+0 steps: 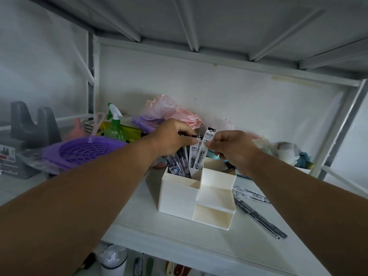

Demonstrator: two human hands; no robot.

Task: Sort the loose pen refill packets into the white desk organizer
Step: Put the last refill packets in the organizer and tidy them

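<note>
Behind hands point(173, 136), packets' point(180, 164) tops hidden

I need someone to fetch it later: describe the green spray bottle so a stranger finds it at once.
Start at the white desk organizer mid-shelf, then look left to the purple basket. The spray bottle stands upright just behind it, the only clear green thing there, topped by a white trigger nozzle.

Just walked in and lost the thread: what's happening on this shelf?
A person is filling a white desk organizer with pen refill packets. The right hand pinches one packet upright over the tall back compartment, while the left hand holds the packets already standing there. More packets still lie on the shelf at right.
</note>
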